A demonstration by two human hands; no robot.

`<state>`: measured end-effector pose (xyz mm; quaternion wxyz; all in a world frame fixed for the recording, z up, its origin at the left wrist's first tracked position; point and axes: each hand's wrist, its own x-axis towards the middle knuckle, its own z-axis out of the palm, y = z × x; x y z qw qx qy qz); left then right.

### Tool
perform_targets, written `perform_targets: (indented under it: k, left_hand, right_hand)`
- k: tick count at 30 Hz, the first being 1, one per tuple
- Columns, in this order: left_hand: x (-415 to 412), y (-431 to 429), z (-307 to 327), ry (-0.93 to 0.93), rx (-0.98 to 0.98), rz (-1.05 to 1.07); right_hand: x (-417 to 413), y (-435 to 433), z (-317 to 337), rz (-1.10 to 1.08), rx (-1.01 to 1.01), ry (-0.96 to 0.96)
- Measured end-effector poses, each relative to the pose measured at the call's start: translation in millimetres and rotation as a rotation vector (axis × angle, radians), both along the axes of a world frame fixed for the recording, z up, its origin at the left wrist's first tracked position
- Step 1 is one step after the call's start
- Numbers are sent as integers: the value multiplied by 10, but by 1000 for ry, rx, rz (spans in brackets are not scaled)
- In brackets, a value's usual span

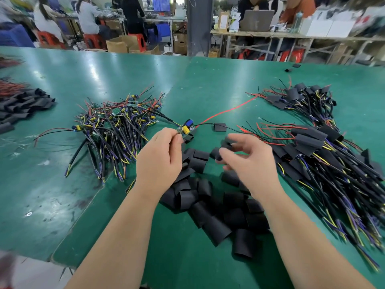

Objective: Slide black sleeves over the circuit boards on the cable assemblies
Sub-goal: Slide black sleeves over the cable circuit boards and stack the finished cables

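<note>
Head view. Pinches a small circuit board (pixel 186 128) by its near edge between thumb and fingertips of the left hand (pixel 160 155), above a green table (pixel 104 69). Holds it with the blue and yellow parts upward and with a red wire (pixel 227 110) leading off beyond the grip.

Curls thumb and forefinger of the right hand (pixel 248 161) around one black sleeve (pixel 226 144), just right of the board and not touching it. Too blurred to tell how firmly.

Works over a heap of loose sleeves (pixel 208 205), nearer the body than either grip. Left of the left-hand grip, a tangle of bare cable assemblies (pixel 112 126). Right of the right-hand grip, a stack of sleeved assemblies (pixel 312 155). Far beyond both grips, seated people (pixel 89 19) at benches, out of focus.
</note>
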<state>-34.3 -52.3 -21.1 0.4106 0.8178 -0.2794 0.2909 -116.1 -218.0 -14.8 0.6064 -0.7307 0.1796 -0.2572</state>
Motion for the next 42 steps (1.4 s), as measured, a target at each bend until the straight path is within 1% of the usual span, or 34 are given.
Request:
perform_targets:
  k: [2,4,6,10,16,20,25,32,42]
  left_hand:
    - [10,11,7,-12,-76,-2]
    - [27,19,10,-23,-137,12]
    - [48,23,14,-20,-159,16]
    - [55,27,-10,-17,-149,-8]
    - [36,17,-6,-33,-113,-50]
    - [26,17,-9,-20,-74,-54]
    - [23,18,-19,-16,10,-69]
    - [21,28,-48,-52,122,-71]
    - [21,19,-58,-60,134,-77]
  right_hand:
    - [-30,-36,59,57,496,-104]
    - [-64,-86,111,59,830,-174]
    - [-95,-126,144,26,1027,-253]
    - [-111,-157,170,17,1200,-330]
    - [-102,-139,209,63,1216,-333]
    - [-98,-147,218,54,1257,-331]
    - [-97,-218,232,0,1305,-383]
    - [-131,-343,251,-6,1173,-363]
    - [-139,-395,251,-12,1050,-334]
